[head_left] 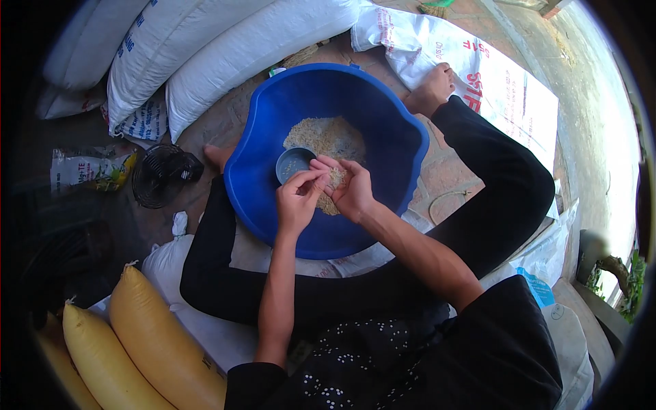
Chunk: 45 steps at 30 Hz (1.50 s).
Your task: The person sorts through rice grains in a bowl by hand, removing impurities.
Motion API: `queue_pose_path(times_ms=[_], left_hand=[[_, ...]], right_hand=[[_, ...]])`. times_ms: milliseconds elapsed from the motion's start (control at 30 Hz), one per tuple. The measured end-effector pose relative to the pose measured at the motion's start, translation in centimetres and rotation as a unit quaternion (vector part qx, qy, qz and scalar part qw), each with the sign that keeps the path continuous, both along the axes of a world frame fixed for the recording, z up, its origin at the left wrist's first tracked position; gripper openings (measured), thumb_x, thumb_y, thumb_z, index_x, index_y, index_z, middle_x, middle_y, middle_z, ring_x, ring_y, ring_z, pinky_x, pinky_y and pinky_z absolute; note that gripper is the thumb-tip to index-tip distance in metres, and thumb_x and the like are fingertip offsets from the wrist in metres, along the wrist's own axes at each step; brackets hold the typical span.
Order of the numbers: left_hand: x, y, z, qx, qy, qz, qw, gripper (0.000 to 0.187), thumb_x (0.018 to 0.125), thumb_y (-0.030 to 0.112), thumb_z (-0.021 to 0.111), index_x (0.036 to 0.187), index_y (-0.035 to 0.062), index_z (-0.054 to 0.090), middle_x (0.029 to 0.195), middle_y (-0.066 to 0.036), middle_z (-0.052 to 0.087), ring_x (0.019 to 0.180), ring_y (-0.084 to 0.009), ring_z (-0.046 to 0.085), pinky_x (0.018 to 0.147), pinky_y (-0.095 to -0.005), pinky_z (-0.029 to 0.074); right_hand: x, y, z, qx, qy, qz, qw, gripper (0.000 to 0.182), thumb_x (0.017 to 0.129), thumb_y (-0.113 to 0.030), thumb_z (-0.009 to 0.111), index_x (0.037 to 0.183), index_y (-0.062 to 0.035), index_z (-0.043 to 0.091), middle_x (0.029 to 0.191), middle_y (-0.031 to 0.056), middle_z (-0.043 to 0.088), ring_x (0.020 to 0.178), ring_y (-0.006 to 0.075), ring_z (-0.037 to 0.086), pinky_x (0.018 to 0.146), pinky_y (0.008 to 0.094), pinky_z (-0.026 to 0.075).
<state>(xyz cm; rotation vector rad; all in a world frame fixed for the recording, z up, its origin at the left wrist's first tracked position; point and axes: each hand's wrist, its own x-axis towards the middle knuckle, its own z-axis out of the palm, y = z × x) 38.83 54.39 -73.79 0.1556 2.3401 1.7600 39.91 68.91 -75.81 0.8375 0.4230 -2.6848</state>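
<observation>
Over a large blue plastic tub (249, 184), both my hands meet. My right hand (353, 193) is turned palm up and cupped, with a small heap of pale, rice-like grains (337, 178) lying in it. The fingertips of my left hand (298, 203) are pinched together at the edge of that palm, and anything between them is too small to make out. More grain (321, 135) lies loose on the tub's bottom. A small grey-blue bowl (280, 166) with a few grains in it sits in the tub, just beyond my left hand.
My legs lie on either side of the tub. Full white sacks (225, 58) are stacked at the back left, yellow sacks (157, 335) at the front left. A small black fan (166, 174) and a plastic packet (89, 169) lie left. A flat printed sack (509, 102) covers bricks at right.
</observation>
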Motion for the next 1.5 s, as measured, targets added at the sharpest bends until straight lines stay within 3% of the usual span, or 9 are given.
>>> queue_pose_path(times_ms=[100, 300, 400, 500, 800, 900, 1133, 1233, 1500], left_hand=[[-0.1, -0.5, -0.2, 0.325, -0.268, 0.085, 0.903, 0.020, 0.099, 0.021, 0.072, 0.108, 0.0033, 0.074, 0.092, 0.002, 0.068, 0.071, -0.0044, 0.054, 0.064, -0.0217, 0.044], [-0.4, -2.0, -1.3, 0.488, -0.423, 0.104, 0.756, 0.022, 0.102, 0.024, 0.067, 0.115, 0.0068, 0.069, 0.095, 0.002, 0.068, 0.069, -0.0027, 0.054, 0.063, -0.0195, 0.044], [-0.6, -2.3, -1.5, 0.508, -0.437, 0.101, 0.735, 0.022, 0.103, 0.025, 0.067, 0.115, 0.0069, 0.068, 0.096, 0.002, 0.069, 0.070, -0.0025, 0.055, 0.063, -0.0191, 0.045], [-0.6, -2.0, -1.4, 0.484, -0.424, 0.101, 0.759, 0.021, 0.102, 0.024, 0.067, 0.113, 0.0068, 0.069, 0.094, 0.002, 0.068, 0.070, -0.0031, 0.056, 0.063, -0.0192, 0.045], [0.4, -0.2, -0.7, 0.222, -0.250, 0.055, 0.941, 0.026, 0.098, 0.022, 0.074, 0.112, 0.0007, 0.073, 0.098, -0.003, 0.073, 0.075, -0.0037, 0.058, 0.067, -0.0199, 0.048], [0.0, -0.8, -0.9, 0.222, -0.223, 0.089, 0.945, 0.029, 0.098, 0.023, 0.074, 0.115, -0.0006, 0.072, 0.099, -0.004, 0.074, 0.075, -0.0049, 0.060, 0.068, -0.0207, 0.048], [-1.8, -3.4, -3.1, -0.041, -0.100, 0.140, 0.984, 0.028, 0.103, 0.019, 0.065, 0.123, 0.0008, 0.072, 0.109, -0.009, 0.075, 0.084, -0.0115, 0.067, 0.069, -0.0246, 0.053], [-1.8, -3.4, -3.0, -0.177, 0.119, 0.097, 0.972, 0.025, 0.100, 0.015, 0.067, 0.120, 0.0022, 0.074, 0.111, -0.010, 0.074, 0.086, -0.0160, 0.070, 0.070, -0.0275, 0.055], [-0.2, -0.3, 1.6, -0.157, 0.167, -0.085, 0.970, 0.021, 0.086, 0.008, 0.078, 0.106, 0.0041, 0.077, 0.100, -0.009, 0.071, 0.090, -0.0243, 0.071, 0.077, -0.0343, 0.057]], right_hand=[[0.0, 0.0, -0.4, -0.017, 0.001, -0.011, 1.000, 0.052, 0.105, -0.026, 0.026, 0.131, 0.0056, 0.059, 0.129, 0.0193, 0.066, 0.119, 0.0275, 0.064, 0.105, 0.0402, 0.053], [-0.1, -0.1, 0.0, -0.038, -0.004, -0.010, 0.999, 0.052, 0.105, -0.024, 0.027, 0.132, 0.0076, 0.057, 0.129, 0.0204, 0.066, 0.118, 0.0294, 0.066, 0.105, 0.0394, 0.054], [-0.1, -0.1, 0.0, -0.039, -0.006, -0.011, 0.999, 0.052, 0.105, -0.024, 0.027, 0.132, 0.0077, 0.057, 0.128, 0.0204, 0.066, 0.118, 0.0296, 0.066, 0.105, 0.0390, 0.054], [-0.1, 0.0, 0.0, -0.039, -0.001, -0.009, 0.999, 0.052, 0.105, -0.024, 0.027, 0.133, 0.0076, 0.057, 0.128, 0.0205, 0.066, 0.119, 0.0289, 0.066, 0.105, 0.0387, 0.054], [0.0, 0.1, 0.2, -0.036, -0.001, -0.008, 0.999, 0.051, 0.105, -0.024, 0.027, 0.132, 0.0080, 0.057, 0.130, 0.0206, 0.066, 0.122, 0.0280, 0.064, 0.103, 0.0379, 0.054], [0.0, 0.2, 0.2, -0.042, 0.011, -0.013, 0.999, 0.050, 0.105, -0.022, 0.027, 0.134, 0.0087, 0.053, 0.132, 0.0215, 0.064, 0.122, 0.0289, 0.063, 0.107, 0.0403, 0.052], [-0.2, 0.1, 0.3, -0.044, -0.005, -0.026, 0.999, 0.049, 0.105, -0.021, 0.028, 0.134, 0.0107, 0.051, 0.132, 0.0238, 0.062, 0.124, 0.0313, 0.062, 0.112, 0.0420, 0.049], [-0.2, 0.1, 0.2, -0.041, 0.002, -0.026, 0.999, 0.049, 0.105, -0.021, 0.028, 0.135, 0.0106, 0.051, 0.131, 0.0236, 0.063, 0.124, 0.0311, 0.062, 0.112, 0.0419, 0.049], [-0.1, 0.3, -0.4, -0.013, -0.006, -0.012, 1.000, 0.052, 0.105, -0.026, 0.027, 0.136, 0.0041, 0.057, 0.132, 0.0167, 0.066, 0.125, 0.0254, 0.061, 0.107, 0.0387, 0.048]])
